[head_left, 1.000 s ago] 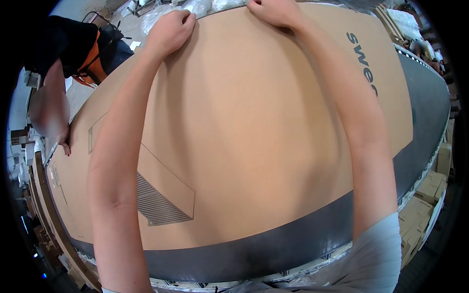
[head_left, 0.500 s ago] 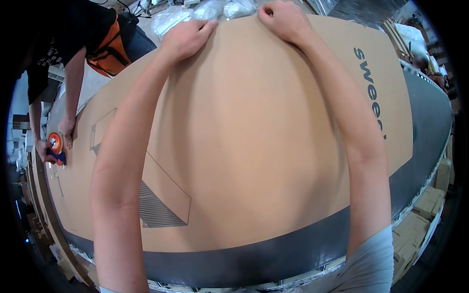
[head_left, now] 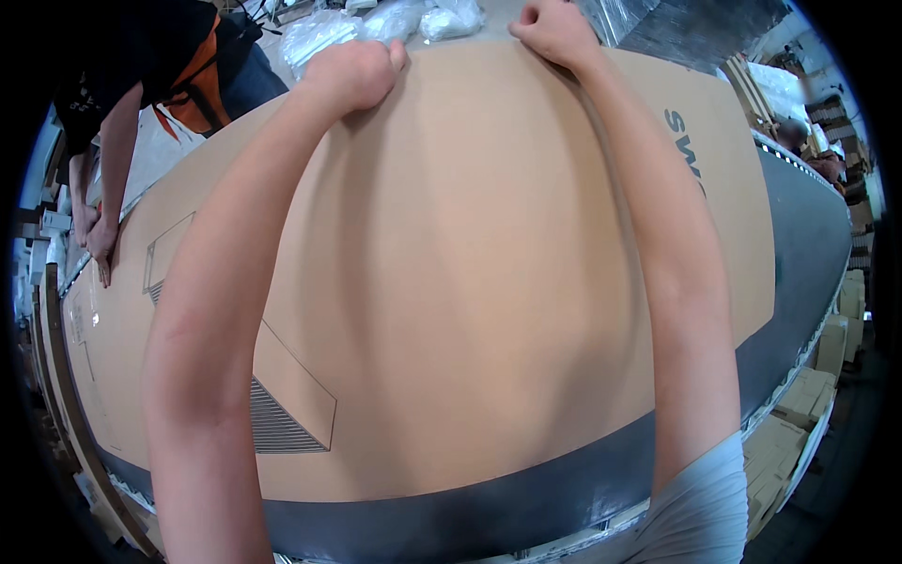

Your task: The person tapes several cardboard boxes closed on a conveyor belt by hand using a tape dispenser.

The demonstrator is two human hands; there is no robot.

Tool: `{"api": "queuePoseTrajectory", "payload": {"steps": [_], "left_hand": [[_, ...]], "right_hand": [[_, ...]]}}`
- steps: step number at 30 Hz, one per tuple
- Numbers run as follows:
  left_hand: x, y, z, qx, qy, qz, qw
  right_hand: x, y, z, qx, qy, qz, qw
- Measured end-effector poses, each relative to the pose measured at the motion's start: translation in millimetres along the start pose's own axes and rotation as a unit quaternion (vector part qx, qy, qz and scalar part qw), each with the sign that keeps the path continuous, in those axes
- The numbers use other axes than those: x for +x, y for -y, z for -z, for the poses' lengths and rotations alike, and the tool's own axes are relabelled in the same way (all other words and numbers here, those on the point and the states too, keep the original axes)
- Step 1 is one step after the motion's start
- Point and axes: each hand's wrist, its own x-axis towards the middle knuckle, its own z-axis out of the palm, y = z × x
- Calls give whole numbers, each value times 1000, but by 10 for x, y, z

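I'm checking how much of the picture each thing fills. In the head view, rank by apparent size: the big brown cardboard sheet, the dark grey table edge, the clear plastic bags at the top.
1. Brown cardboard sheet, by far the largest.
2. Dark grey table edge, a long band.
3. Clear plastic bags, smallest, though they lie farthest from the camera.

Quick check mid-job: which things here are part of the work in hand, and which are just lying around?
In hand:
- large brown cardboard sheet
- left hand and right hand, both gripping its far edge
- co-worker's hand, pressing its left end

Lying about:
- clear plastic bags beyond the sheet
- stacked small boxes at the right
- grey table edge
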Motion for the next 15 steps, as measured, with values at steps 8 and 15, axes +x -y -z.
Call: {"api": "queuePoseTrajectory", "payload": {"steps": [8, 15], "left_hand": [[198, 55, -68, -13, -47, -23, 999], [194, -387, -157, -105, -15, 72, 992]], "right_hand": [[2, 203, 20, -96, 199, -70, 973], [-188, 258, -71, -82, -25, 62, 994]]}}
